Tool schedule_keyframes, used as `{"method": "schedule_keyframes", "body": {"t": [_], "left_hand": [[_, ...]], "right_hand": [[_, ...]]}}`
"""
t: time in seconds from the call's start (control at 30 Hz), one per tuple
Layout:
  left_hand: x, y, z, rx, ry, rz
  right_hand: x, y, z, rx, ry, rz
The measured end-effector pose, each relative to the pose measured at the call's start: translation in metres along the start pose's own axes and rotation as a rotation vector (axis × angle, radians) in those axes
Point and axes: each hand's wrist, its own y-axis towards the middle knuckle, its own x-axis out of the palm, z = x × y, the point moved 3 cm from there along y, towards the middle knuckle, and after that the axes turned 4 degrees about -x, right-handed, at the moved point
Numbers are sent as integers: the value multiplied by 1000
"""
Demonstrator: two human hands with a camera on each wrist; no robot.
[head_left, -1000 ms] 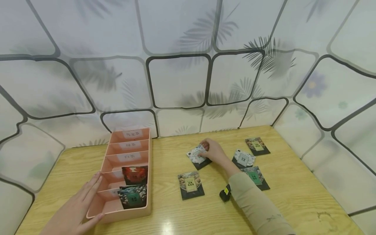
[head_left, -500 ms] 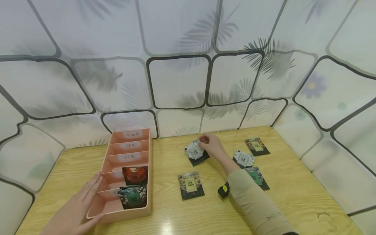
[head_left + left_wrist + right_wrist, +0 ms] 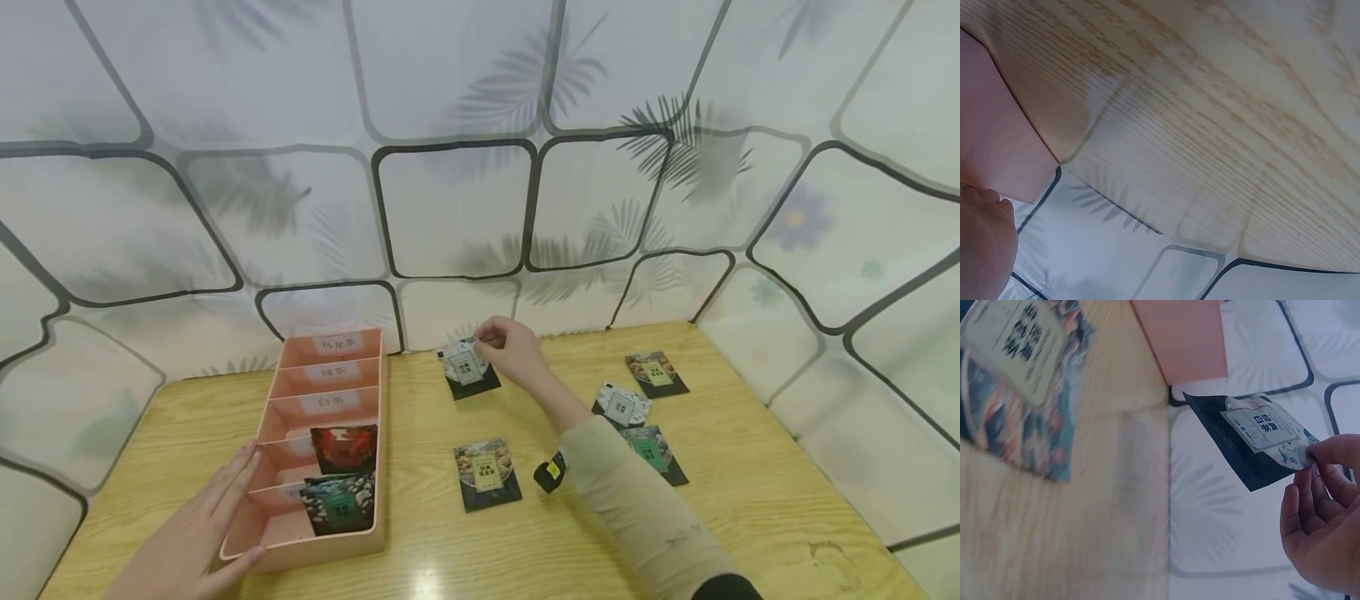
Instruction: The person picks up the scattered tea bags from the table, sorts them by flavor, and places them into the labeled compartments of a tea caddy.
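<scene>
My right hand [image 3: 512,350] pinches a white-and-black tea bag sachet [image 3: 467,367] by its upper right corner, raised over the back of the table. In the right wrist view the same sachet [image 3: 1254,434] hangs between thumb and fingertips. My left hand [image 3: 191,521] rests with straight fingers along the left side and front corner of a pink divided box [image 3: 382,467]. A red sachet [image 3: 347,448] lies in the box's second compartment from the front, and green-labelled sachets [image 3: 341,504] lie in the front one. The three rear compartments bear paper labels and show no sachets.
On the wooden table [image 3: 420,550], a yellow-labelled sachet [image 3: 487,475] lies right of the box. Farther right are a white sachet [image 3: 622,406], a green one [image 3: 654,454] and another yellow-labelled one [image 3: 657,373]. A patterned curtain [image 3: 457,208] stands behind the table.
My right hand has lifted the white sachet off the table and carried it left and toward the back, nearer the box. The left hand and the box have not moved.
</scene>
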Motion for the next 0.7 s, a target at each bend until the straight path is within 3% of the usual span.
{"method": "schedule_keyframes", "body": {"t": [0.4,0.7], "left_hand": [[0,1,-1,39,-16,53],[1,-1,0,-27,8,-14]], "right_hand": [[21,9,-48,-89,79,-28],[47,12,-77,-140,147,-50]]}}
